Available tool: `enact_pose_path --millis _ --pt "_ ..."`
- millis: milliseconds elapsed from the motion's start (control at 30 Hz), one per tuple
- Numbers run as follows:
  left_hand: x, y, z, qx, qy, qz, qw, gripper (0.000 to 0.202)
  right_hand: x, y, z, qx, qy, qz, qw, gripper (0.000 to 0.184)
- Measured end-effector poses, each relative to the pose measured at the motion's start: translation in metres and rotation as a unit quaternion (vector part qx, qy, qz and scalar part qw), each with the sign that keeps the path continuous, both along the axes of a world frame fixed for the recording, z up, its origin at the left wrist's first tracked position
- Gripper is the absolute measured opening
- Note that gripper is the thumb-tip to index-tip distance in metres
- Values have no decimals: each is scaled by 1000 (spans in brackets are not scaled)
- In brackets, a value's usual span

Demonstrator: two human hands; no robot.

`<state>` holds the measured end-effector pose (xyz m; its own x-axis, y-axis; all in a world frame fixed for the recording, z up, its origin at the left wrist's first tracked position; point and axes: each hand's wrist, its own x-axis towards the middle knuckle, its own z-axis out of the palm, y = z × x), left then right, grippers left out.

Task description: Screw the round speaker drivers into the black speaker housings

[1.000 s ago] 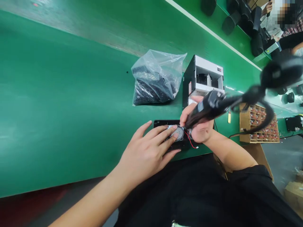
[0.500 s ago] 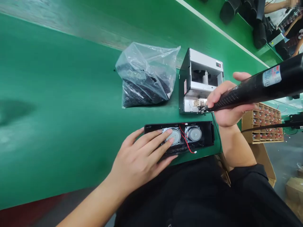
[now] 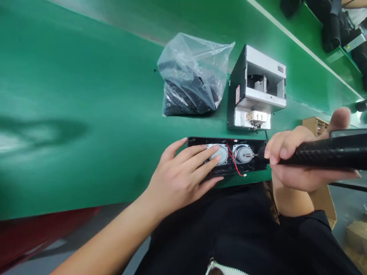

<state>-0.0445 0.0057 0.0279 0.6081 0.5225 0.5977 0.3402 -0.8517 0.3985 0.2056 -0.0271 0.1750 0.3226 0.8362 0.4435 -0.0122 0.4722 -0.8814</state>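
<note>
A black speaker housing (image 3: 259, 162) lies open side up on the bench in front of me, with two round speakers in it. My left hand (image 3: 183, 168) spans its left end, fingers spread over the left speaker (image 3: 219, 157) and thumb along the near side, holding it. Wrapped around a black electric screwdriver (image 3: 329, 152) is my right hand (image 3: 298, 152). The screwdriver points left, and its bit, with what looks like a screw at the tip, is over the right speaker (image 3: 242, 153). Whether the tip touches anything cannot be told. Red wires (image 3: 236, 166) cross between the speakers.
Beyond the housing stands a silver-and-black screw feeder (image 3: 266, 93). To its left lies a clear plastic bag (image 3: 195, 76) of black parts. A divided cardboard box (image 3: 314, 126) is partly hidden behind my right hand. Black housings (image 3: 331, 30) sit at the far right.
My right hand has brought the screwdriver from the screw feeder toward me, over the right speaker. My left hand stays on the housing. The whole view has shifted.
</note>
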Motion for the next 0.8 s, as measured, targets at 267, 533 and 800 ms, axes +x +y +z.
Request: enact_pose_path --millis 267,533,800 --pt "1 -3 1 -5 8 2 1000 28 -29 -9 -31 33 -31 29 999 63" --pt "2 -5 2 -8 29 8 1000 30 -28 -7 -53 7 -80 42 996 81" --pt "2 -3 5 2 32 -2 999 35 -25 5 -69 54 -113 38 991 93"
